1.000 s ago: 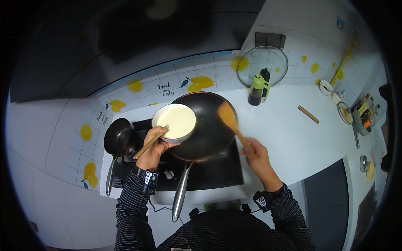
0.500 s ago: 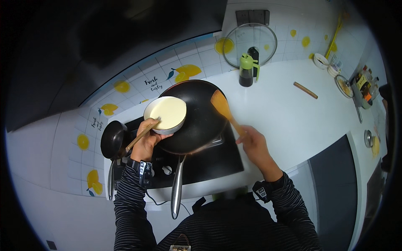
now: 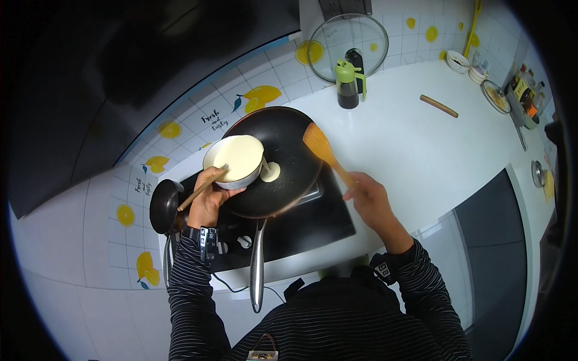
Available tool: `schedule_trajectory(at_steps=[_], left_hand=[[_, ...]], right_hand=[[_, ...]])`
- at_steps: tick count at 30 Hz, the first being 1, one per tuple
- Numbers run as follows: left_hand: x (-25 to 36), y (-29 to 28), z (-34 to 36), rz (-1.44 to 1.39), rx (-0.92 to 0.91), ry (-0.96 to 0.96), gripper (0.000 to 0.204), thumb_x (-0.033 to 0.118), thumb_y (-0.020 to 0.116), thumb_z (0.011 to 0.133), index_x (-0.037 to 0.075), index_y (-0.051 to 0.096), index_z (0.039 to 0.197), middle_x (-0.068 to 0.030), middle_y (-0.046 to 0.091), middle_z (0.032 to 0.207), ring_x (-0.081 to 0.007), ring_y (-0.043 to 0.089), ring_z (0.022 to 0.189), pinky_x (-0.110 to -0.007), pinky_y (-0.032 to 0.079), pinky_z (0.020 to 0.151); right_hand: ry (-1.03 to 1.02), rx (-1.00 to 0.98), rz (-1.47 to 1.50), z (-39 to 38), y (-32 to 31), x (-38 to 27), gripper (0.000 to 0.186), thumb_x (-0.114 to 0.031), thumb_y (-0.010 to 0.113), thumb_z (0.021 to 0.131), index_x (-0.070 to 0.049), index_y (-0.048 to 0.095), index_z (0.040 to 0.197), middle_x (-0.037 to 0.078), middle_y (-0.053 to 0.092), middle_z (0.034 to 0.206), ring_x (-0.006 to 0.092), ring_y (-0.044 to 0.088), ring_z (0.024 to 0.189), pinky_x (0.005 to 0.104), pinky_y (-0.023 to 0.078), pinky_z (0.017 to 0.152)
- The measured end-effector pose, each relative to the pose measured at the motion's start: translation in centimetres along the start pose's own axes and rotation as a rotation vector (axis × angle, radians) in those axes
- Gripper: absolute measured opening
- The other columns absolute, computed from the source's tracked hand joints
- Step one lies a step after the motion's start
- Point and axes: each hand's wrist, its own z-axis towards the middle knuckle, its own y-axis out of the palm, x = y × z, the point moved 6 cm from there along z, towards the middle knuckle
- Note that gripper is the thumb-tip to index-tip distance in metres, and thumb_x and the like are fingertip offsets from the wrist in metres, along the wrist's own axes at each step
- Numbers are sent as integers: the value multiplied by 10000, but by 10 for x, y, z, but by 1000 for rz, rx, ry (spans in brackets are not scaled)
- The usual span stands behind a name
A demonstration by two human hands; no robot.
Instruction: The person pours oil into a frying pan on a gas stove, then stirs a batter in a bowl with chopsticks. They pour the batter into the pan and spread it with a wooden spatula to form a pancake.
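My left hand point(image 3: 209, 201) holds a white bowl point(image 3: 241, 178) of pale yellow batter point(image 3: 236, 157), tilted to the right above a large black frying pan point(image 3: 295, 141). Batter runs over the bowl's right rim and forms a small round puddle point(image 3: 271, 172) on the pan. A wooden-handled utensil point(image 3: 195, 193) rests in the bowl, its handle under my left thumb; its other end is sunk in the batter. My right hand point(image 3: 371, 198) is closed round the handle of a wooden spatula point(image 3: 320, 146), whose blade is over the pan's right edge.
The pan's metal handle point(image 3: 257, 271) points toward me off the black stove point(image 3: 301, 240). A smaller black pan point(image 3: 164, 206) stands at left. Behind are a green-topped oil bottle point(image 3: 348, 87) and a glass lid point(image 3: 373, 45); a brown stick point(image 3: 439, 106) lies on the white counter point(image 3: 397, 144).
The bowl has tipped further right, and batter now pours from its rim onto the pan, where a puddle has formed. The spatula stays by the pan's right edge.
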Motion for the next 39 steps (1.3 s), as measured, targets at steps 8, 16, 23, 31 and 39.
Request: schedule_trajectory(at_steps=[8,16,23,31,39], left_hand=[[9,12,-9,12,0,66,671,144,590,669,-86,310,1233,-286,461,1154,-425,565,968,-461,565,698],[13,16,-4,8,-45,-4,668,157,592,678,-80,312,1236,-283,465,1158,-416,573,961,-453,564,706],[13,14,-9,-15,-46,70,656,158,584,686,-74,316,1238,-277,481,1142,-414,578,952,-458,562,709],[17,25,-12,-32,-89,28,632,157,563,715,-80,310,1243,-287,468,1170,-399,579,966,-448,562,717],[22,33,-33,91,-155,266,588,240,495,817,-62,283,1275,-267,441,1221,-361,544,1050,-424,538,800]], right_hand=[[3,-5,15,1,2,3,241,-77,464,877,5,521,1096,38,591,731,92,543,682,226,426,655],[16,-14,11,0,4,6,245,-94,461,882,4,519,1099,45,599,730,98,548,684,232,429,655],[-20,-21,-4,0,5,3,255,-108,462,883,3,517,1107,44,601,743,98,548,691,235,429,660],[-6,-25,-24,0,6,2,258,-120,457,889,5,517,1107,46,601,740,103,552,692,236,431,662],[-73,26,-16,0,3,-3,265,-154,440,912,8,535,1099,28,578,708,92,527,657,227,421,635]])
